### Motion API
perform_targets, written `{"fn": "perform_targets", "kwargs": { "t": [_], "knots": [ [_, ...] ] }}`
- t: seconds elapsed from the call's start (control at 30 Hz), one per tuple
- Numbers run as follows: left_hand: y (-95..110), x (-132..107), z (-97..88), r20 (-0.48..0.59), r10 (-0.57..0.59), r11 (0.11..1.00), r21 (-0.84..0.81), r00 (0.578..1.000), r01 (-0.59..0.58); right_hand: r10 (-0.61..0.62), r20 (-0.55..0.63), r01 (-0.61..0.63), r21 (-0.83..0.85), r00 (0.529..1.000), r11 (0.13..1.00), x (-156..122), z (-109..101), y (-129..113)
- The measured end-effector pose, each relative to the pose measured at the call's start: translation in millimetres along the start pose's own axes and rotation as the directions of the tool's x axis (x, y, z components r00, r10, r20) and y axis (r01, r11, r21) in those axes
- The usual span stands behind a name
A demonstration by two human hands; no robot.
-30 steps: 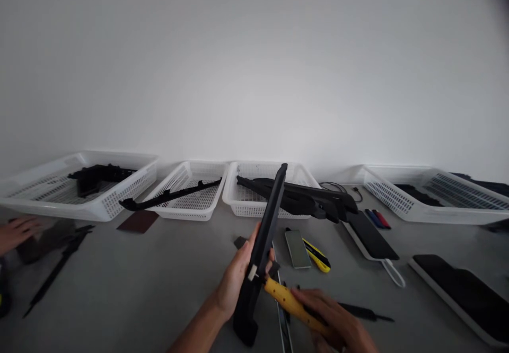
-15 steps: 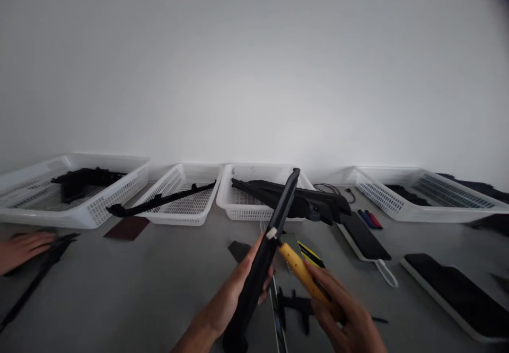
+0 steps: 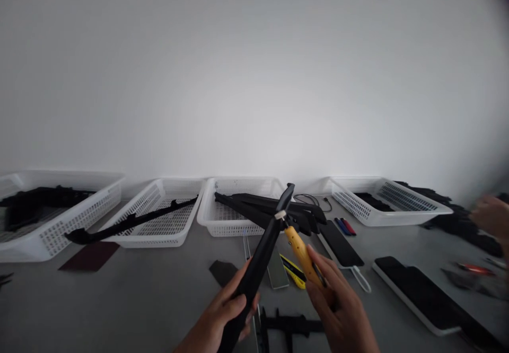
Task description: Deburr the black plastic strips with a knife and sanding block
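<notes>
Steadiness matters most with a long, slim black plastic strip [image 3: 254, 268] raised above the smooth grey counter [image 3: 151, 305] and tilted so that its narrow end points toward the counter's far edge. The left hand [image 3: 220, 310] is wrapped around the strip's lower part, thumb across the upper face. The right hand [image 3: 342, 302] grips a tool with a rounded yellow handle [image 3: 300, 252], angled so that its small off-white head [image 3: 280, 215] lies at the strip, near the narrow end. Blur and dim light leave it uncertain whether that head presses on the strip or sits just beside it.

Since the left hand holds well apart from the tool's head, no hand supports the narrow end, which would probably flex under a hard push; a hold nearer the head, fingers clear of its path, should be stiffer. Light, even pressure with the head square to the strip seems wiser than force, and a loose right wrist would help the angle follow the surface.

Room counts too: a white perforated plastic basket [image 3: 234, 230] stands at the counter's far edge, with other black plastic pieces [image 3: 254, 214] lying across its rim. The strip is best held high enough that its narrow end clears them.
</notes>
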State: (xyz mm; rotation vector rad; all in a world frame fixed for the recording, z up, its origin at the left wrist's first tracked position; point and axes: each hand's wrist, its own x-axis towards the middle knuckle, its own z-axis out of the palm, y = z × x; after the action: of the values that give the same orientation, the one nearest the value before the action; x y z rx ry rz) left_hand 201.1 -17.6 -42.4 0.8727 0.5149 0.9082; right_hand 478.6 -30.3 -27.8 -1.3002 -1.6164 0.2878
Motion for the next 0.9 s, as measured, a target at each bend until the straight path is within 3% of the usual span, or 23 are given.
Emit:
{"fn": "perform_targets", "kwargs": {
  "t": [0.2, 0.33, 0.47, 0.63, 0.7, 0.9],
  "knots": [
    [-15, 8, -14.7, 0.105, 0.024, 1.0, -0.017, 0.994, -0.022, 0.058, -0.103, -0.058, 0.004, 0.993, 0.998, 10, -1, -4],
    [-13, 6, -16.3, 0.093, 0.021, 1.0, -0.014, 0.995, -0.02, 0.06, -0.094, -0.056, 0.042, 0.994, 0.998, 12, 1, -9],
    [-10, 4, -16.0, 0.092, 0.007, 1.0, 0.006, 0.996, -0.007, 0.118, -0.171, -0.11, 0.055, 0.978, 0.992, 13, 3, -13],
    [-6, 3, -13.7, 0.115, -0.008, 1.0, -0.001, 0.993, 0.008, 0.135, -0.154, -0.124, 0.083, 0.979, 0.989, 13, -1, -9],
    [-4, 2, -10.5, 0.109, 0.0, 1.0, -0.005, 0.994, 0.001, 0.119, -0.121, -0.109, 0.083, 0.985, 0.99, 10, -4, -5],
    [6, 1, 2.3, -0.003, 0.06, 0.996, -0.062, 0.998, -0.06, 0.004, 0.16, -0.024, 0.124, 0.987, 0.992, -17, 9, 0]
  ]
}}
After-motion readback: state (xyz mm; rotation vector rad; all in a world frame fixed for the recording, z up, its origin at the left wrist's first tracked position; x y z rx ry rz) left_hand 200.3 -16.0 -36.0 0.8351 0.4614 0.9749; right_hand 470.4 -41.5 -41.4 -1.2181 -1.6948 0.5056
